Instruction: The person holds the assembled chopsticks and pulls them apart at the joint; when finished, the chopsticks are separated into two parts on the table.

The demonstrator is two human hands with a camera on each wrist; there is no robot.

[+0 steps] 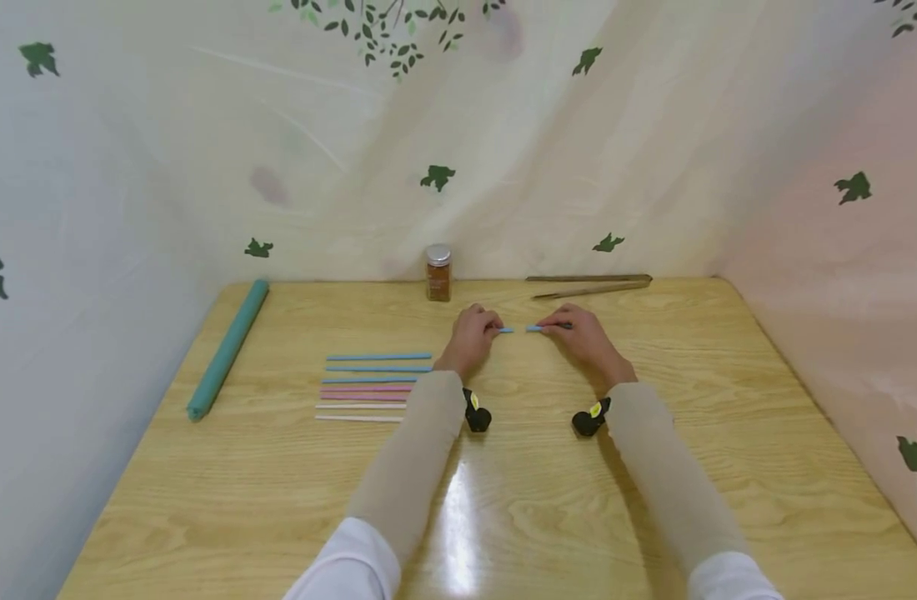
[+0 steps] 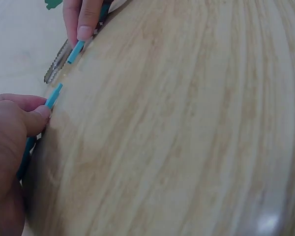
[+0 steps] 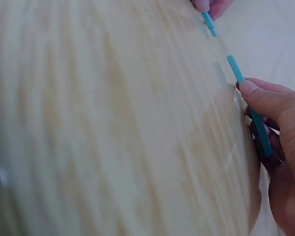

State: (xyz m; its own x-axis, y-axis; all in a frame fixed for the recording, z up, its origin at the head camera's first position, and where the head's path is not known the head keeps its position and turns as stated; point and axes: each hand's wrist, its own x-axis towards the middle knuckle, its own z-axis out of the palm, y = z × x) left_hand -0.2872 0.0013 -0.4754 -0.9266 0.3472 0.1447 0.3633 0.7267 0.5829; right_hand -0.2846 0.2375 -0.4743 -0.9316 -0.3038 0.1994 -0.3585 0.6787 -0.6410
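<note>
My left hand (image 1: 469,340) pinches a thin blue stick (image 2: 52,97) between thumb and fingers; its free end steps down to a narrower tip. Opposite it, my right hand (image 1: 583,335) pinches another short blue stick (image 3: 258,125), whose rear part runs back under the palm. The two ends point at each other, with a small gap between them. In the head view, most of both sticks is hidden by the fingers. Beside the left forearm lie blue sticks (image 1: 379,357), pink sticks (image 1: 364,389) and white sticks (image 1: 359,417), in parallel rows, partly covered by the sleeve.
A glass jar of reddish-brown contents with a silver lid (image 1: 438,275) stands at the wooden table's (image 1: 533,500) back edge. Metal tongs (image 1: 593,289) lie behind the right hand. A green roll (image 1: 229,350) lies slanted at the left. Patterned cloth (image 1: 338,167) hangs around the table.
</note>
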